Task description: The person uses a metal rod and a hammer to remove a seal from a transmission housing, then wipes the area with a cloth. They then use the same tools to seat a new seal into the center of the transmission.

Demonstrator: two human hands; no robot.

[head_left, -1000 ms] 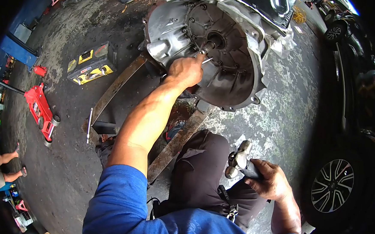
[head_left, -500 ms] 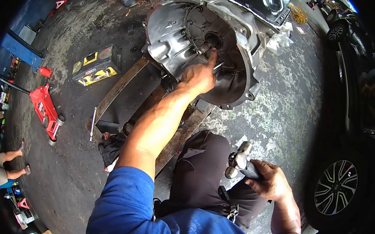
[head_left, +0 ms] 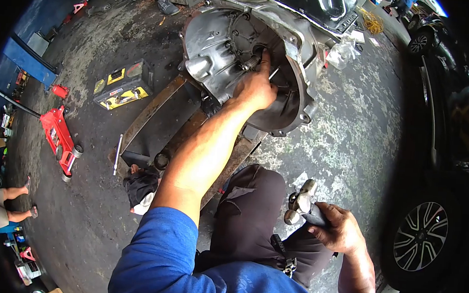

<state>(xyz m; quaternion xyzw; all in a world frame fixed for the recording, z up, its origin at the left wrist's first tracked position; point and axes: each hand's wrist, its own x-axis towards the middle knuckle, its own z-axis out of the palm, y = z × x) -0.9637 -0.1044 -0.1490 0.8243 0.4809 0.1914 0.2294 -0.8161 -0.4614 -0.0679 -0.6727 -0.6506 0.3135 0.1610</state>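
My left hand reaches into the open bell housing of a gearbox. Its index finger is stretched out to the round collar around the splined shaft, and the fingertip is partly lost in shadow. The other fingers are curled, and a thin metal rod sticks out beside them; its other end is hidden by the hand. Low at the right, over my thigh, my right hand grips a ball-peen hammer by its dark handle, close to the head.
The gearbox rests on a rusty metal frame, with a wrench lying beside it. Left of it are a yellow-and-black toolbox and a red floor jack. A dark car stands at the right. Another person's legs show at far left.
My left index finger has moved slightly up and deeper, from beside the splined shaft to the collar opening. The right hand keeps the hammer almost where it was.
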